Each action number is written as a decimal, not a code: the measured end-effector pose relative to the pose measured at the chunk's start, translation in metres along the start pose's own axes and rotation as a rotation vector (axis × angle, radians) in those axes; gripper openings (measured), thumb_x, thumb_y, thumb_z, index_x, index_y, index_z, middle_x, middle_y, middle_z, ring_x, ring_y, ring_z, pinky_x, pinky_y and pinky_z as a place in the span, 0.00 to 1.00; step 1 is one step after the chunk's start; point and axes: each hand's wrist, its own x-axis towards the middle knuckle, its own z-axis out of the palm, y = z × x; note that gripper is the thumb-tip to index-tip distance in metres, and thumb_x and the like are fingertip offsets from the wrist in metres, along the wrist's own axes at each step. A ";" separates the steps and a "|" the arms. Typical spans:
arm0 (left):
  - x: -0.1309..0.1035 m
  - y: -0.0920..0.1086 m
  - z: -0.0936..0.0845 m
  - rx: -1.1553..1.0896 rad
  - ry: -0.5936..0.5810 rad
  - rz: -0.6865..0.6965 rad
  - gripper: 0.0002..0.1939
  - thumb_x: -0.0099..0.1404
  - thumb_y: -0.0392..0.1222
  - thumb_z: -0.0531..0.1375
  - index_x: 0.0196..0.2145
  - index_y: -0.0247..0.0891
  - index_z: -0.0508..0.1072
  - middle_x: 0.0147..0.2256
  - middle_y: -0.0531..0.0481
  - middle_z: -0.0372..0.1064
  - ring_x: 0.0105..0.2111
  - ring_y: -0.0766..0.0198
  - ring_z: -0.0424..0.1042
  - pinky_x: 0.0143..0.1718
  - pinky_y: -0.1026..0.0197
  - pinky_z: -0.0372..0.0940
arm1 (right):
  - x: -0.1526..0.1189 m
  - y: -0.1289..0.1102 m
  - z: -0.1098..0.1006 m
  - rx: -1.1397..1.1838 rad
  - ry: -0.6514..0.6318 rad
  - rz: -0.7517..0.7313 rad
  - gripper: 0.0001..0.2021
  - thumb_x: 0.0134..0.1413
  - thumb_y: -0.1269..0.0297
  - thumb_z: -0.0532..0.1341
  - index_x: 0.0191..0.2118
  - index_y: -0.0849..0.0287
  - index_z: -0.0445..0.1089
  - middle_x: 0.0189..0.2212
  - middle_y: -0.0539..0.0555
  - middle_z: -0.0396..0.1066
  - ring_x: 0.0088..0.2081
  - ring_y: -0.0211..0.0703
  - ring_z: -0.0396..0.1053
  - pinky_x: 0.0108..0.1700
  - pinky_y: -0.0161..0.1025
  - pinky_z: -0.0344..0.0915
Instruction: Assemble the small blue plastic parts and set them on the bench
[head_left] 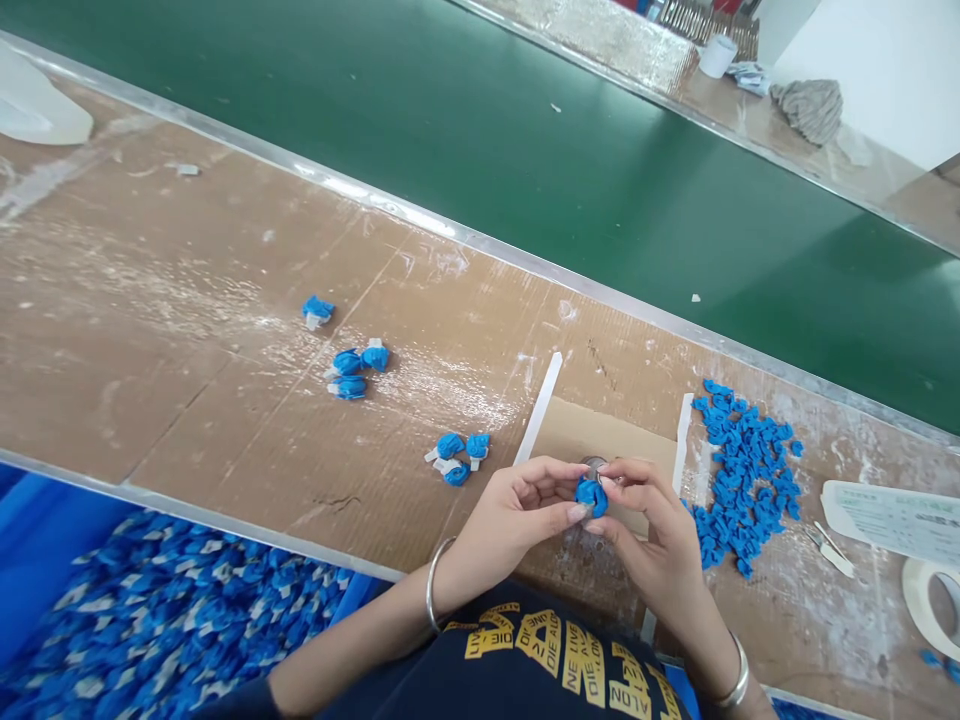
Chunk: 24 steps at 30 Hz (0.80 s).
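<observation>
A small blue piece is held between my two hands, above a cardboard patch near the table's front edge. My left hand pinches its left side with thumb and fingers. From the right, my right hand closes thumb and fingertips on its edge. A round greyish object, partly hidden, lies just behind the piece. Right of my hands spreads a pile of small blue pieces. To the left, blue bundles with white tabs sit in loose groups on the table.
A green belt runs behind the brown table, with a metal edge between. Below left is a blue-lined container of many blue bundles. A tape roll, small tool and printed sheet lie at right.
</observation>
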 end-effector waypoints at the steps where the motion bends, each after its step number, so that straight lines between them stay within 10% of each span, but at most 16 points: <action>1: 0.000 0.000 0.000 -0.009 0.011 0.005 0.13 0.52 0.36 0.75 0.37 0.41 0.82 0.37 0.50 0.81 0.37 0.65 0.78 0.40 0.66 0.72 | -0.002 -0.002 0.003 -0.095 0.024 -0.043 0.08 0.70 0.63 0.61 0.52 0.51 0.69 0.47 0.57 0.70 0.48 0.51 0.69 0.47 0.49 0.71; 8: -0.002 -0.001 0.001 0.099 0.097 0.115 0.12 0.56 0.35 0.72 0.39 0.45 0.83 0.39 0.52 0.81 0.38 0.66 0.79 0.38 0.70 0.73 | -0.019 -0.015 0.022 -0.351 0.025 -0.133 0.30 0.72 0.57 0.55 0.72 0.61 0.47 0.60 0.65 0.63 0.62 0.62 0.56 0.55 0.60 0.68; 13: -0.002 0.014 -0.002 0.433 0.088 0.269 0.13 0.59 0.35 0.68 0.43 0.45 0.81 0.38 0.52 0.81 0.37 0.62 0.79 0.40 0.64 0.75 | -0.007 0.012 -0.021 -0.434 -0.037 -0.205 0.21 0.74 0.58 0.54 0.67 0.55 0.59 0.56 0.61 0.69 0.57 0.56 0.65 0.54 0.54 0.70; 17: 0.009 0.038 -0.036 0.982 0.367 0.562 0.12 0.64 0.39 0.64 0.47 0.42 0.77 0.41 0.48 0.79 0.38 0.56 0.77 0.46 0.52 0.73 | -0.005 0.061 -0.071 -0.792 0.243 0.006 0.12 0.72 0.60 0.55 0.48 0.58 0.75 0.42 0.59 0.75 0.44 0.53 0.72 0.46 0.49 0.72; 24: 0.016 0.070 -0.107 1.694 0.732 0.825 0.14 0.70 0.39 0.57 0.50 0.35 0.74 0.49 0.33 0.72 0.52 0.38 0.71 0.53 0.36 0.64 | -0.019 0.115 -0.098 -0.903 0.233 0.143 0.24 0.72 0.51 0.50 0.41 0.60 0.78 0.40 0.61 0.77 0.41 0.55 0.74 0.45 0.51 0.73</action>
